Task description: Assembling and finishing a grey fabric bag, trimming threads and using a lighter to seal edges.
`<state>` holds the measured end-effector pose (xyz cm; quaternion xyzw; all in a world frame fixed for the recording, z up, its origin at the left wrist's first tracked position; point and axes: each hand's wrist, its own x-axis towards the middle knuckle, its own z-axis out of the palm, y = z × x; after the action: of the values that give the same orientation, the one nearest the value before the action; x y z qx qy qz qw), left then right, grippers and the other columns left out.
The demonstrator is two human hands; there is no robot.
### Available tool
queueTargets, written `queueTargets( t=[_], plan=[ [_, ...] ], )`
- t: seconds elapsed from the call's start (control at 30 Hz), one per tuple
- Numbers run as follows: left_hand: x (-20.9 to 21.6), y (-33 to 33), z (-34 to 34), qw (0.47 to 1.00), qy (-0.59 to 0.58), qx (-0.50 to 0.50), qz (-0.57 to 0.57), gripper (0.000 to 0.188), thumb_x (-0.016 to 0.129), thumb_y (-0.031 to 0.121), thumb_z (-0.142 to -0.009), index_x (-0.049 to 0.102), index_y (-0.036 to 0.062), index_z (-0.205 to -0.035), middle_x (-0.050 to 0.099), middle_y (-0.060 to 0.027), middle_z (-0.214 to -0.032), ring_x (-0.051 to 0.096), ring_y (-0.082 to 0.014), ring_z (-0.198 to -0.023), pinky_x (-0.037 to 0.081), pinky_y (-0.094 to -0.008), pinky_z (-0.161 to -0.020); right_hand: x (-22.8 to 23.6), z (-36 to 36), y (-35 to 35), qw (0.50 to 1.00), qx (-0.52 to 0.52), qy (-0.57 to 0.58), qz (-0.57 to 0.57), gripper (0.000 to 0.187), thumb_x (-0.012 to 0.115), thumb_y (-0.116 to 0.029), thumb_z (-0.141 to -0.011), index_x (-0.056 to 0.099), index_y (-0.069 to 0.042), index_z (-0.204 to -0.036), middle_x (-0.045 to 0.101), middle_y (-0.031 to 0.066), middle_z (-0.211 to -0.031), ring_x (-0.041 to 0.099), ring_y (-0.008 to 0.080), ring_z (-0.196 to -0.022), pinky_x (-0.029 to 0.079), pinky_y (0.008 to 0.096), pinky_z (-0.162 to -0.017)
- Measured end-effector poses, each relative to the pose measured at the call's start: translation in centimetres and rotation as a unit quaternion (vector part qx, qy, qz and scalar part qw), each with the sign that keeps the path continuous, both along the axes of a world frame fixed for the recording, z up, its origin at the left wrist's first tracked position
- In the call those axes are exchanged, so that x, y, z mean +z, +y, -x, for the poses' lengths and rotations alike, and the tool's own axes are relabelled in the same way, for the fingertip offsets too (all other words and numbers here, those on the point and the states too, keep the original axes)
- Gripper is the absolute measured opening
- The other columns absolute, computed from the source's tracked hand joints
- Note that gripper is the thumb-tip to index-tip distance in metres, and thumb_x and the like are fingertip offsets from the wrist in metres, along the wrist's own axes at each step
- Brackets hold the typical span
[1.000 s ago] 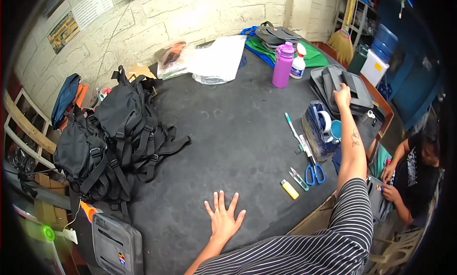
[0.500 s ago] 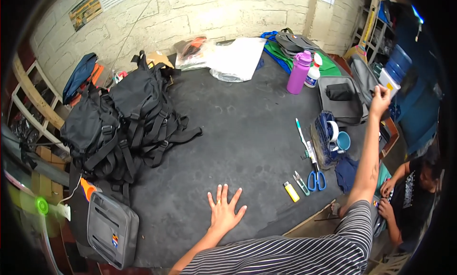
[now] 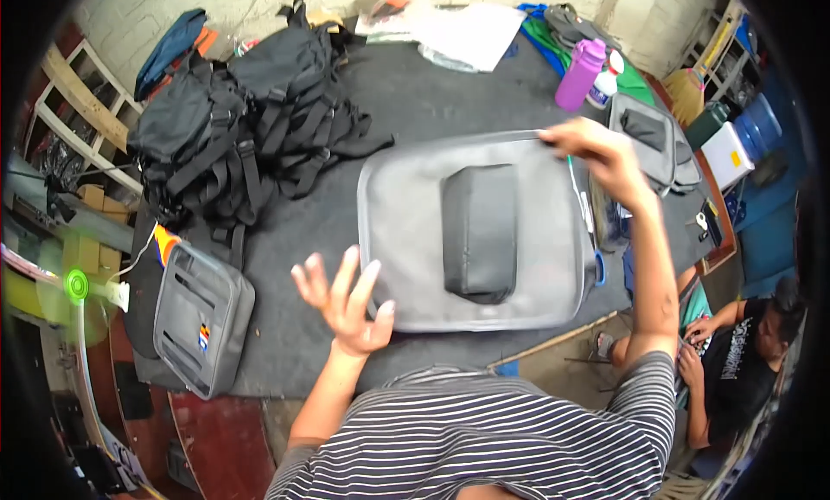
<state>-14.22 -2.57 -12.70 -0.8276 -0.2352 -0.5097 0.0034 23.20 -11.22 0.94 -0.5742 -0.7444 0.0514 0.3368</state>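
Observation:
In front of me, above the dark table, a grey rectangular soft bag (image 3: 399, 214) with a raised rim is held up, slightly blurred. A black pouch (image 3: 480, 232) lies at the middle of its inner face. My right hand (image 3: 601, 158) pinches the bag's far right corner. Beside its near left edge, my left hand (image 3: 346, 305) is open, fingers spread; whether they touch the rim I cannot tell. The bag covers most of the tools on its right; a blue scissors handle (image 3: 599, 268) peeks out past the edge.
Black strapped backpacks (image 3: 259, 111) are heaped at far left, a slotted grey bag (image 3: 192, 323) at near left. A purple bottle (image 3: 581, 74), spray bottle (image 3: 605, 80) and open grey case (image 3: 641, 141) stand at far right. A seated person (image 3: 743, 362) works beyond the table's right side.
The right hand has come in from the far right with a grey bag, now over the table's middle. My left hand has lifted off the table and moved left, beside the bag.

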Motion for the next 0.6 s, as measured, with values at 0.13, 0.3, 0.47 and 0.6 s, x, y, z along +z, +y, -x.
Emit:
queueTargets(
  t=[0.13, 0.3, 0.47, 0.6],
  plan=[
    [-1.8, -1.4, -1.2, 0.95, 0.19, -0.106, 0.225, 0.034, 0.069, 0.026, -0.077, 0.067, 0.0088, -0.106, 0.06, -0.0075, -0.121, 0.034, -0.0333, -0.136, 0.005, -0.0603, -0.111, -8.4, 0.6, 5.2, 0.992, -0.076, -0.095, 0.041, 0.036, 0.059, 0.003, -0.079, 0.06, -0.007, -0.114, 0.054, 0.0116, -0.129, 0.05, 0.0328, -0.119, 0.041, 0.04, -0.099],
    [-2.7, -1.2, 0.3, 0.965, 0.055, -0.011, 0.255, 0.034, 0.069, 0.011, -0.076, 0.065, 0.0088, -0.11, 0.045, -0.0168, -0.135, 0.032, -0.0382, -0.134, 0.025, -0.0527, -0.108, -9.6, 4.0, -0.1, 0.973, -0.193, 0.123, 0.001, 0.026, 0.063, -0.005, -0.084, 0.062, -0.002, -0.109, 0.063, 0.0105, -0.106, 0.062, 0.0205, -0.098, 0.047, 0.0304, -0.086],
    [-4.3, 3.4, -1.2, 0.825, -0.089, -0.088, 0.552, 0.036, 0.066, 0.015, -0.086, 0.059, 0.0012, -0.119, 0.06, -0.0113, -0.112, 0.058, -0.019, -0.102, 0.045, -0.0315, -0.091, -17.6, 3.7, -9.3, 0.916, -0.366, 0.143, 0.077, 0.016, 0.064, -0.006, -0.081, 0.062, 0.0, -0.096, 0.063, 0.0137, -0.087, 0.064, 0.0251, -0.08, 0.049, 0.0331, -0.073],
    [-5.8, 4.2, -2.9, 0.827, -0.22, -0.033, 0.517, 0.016, 0.059, 0.008, -0.088, 0.066, -0.0047, -0.095, 0.06, 0.0011, -0.082, 0.053, -0.0068, -0.077, 0.042, -0.0208, -0.072, -20.2, 6.9, -12.2, 0.904, -0.421, 0.041, 0.063, 0.018, 0.065, -0.01, -0.081, 0.062, -0.001, -0.095, 0.057, 0.0143, -0.097, 0.054, 0.0333, -0.094, 0.042, 0.0402, -0.085]
  ],
)
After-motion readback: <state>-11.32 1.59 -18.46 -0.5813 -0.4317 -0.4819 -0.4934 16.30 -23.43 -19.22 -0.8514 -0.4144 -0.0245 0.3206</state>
